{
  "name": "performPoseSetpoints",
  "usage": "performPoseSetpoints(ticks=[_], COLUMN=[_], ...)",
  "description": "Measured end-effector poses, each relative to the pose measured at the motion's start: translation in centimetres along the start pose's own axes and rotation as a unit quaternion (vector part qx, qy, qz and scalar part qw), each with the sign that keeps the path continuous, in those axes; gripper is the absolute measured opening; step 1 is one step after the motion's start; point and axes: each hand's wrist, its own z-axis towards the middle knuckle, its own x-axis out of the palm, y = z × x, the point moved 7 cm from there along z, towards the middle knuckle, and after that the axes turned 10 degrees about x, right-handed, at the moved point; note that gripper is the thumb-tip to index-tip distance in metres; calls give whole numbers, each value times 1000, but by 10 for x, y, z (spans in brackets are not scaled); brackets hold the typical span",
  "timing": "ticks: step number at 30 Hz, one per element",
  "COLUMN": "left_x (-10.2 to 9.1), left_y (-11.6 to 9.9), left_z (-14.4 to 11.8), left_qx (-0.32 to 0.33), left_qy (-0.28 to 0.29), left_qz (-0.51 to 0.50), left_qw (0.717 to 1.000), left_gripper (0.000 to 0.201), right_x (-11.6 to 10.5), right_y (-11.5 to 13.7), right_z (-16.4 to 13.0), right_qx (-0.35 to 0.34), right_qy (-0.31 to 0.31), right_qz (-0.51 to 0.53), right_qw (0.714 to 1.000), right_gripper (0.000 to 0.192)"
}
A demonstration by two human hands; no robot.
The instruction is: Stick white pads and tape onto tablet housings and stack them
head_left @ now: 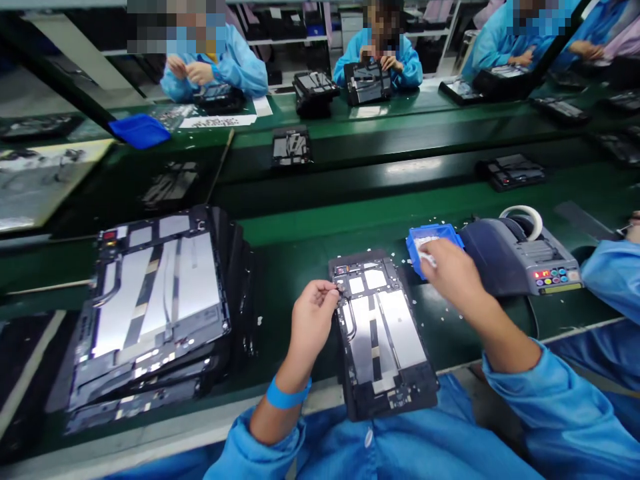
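An opened tablet (407, 333), its silver inner plate and dark flat cables exposed, lies before me over the bench's front edge. My left hand (315, 313) pinches at the tablet's upper left edge; what sits between thumb and forefinger is too small to make out. Over a small blue bin (413, 248) of tiny white pieces reaches my right hand (450, 267), its fingers bent down into the bin. Its fingertips are partly hidden, so I cannot tell what they hold.
A stack of opened tablets (160, 287) stands at the left. Right of the bin is a tape dispenser (520, 257) with lit buttons. More tablets (291, 147) lie on the green line beyond, where several co-workers in blue sit. A neighbour's sleeve (615, 273) shows at right.
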Motion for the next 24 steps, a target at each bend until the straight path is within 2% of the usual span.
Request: performPoseSetpoints(ticks=[3,5,8,15,19,21,24], left_x=[0,0,-2,-4,-1,1,0], left_y=[-4,-6,-6,-11,-8,-4,1], left_z=[-1,-2,-6,-20,-16,-12,-6], left_qx=[6,9,15,62,32,-1,-31], left_qy=[-9,-18,-32,-45,-36,-29,-24], left_qz=[26,31,40,117,68,25,-16], left_qw=[1000,999,999,990,997,999,999], left_gripper=[13,15,18,16,16,17,19], right_x=[29,45,59,66,61,47,11], right_y=[73,112,137,141,142,122,58], right_z=[-24,-35,-41,-36,-29,-20,-4], right_qx=[-117,-150,-145,-93,-112,-110,-54], right_qy=[61,89,102,105,91,71,20], right_qz=[111,132,119,108,141,151,138], right_qw=[985,976,977,984,979,980,989], right_gripper=[14,15,16,14,15,15,13])
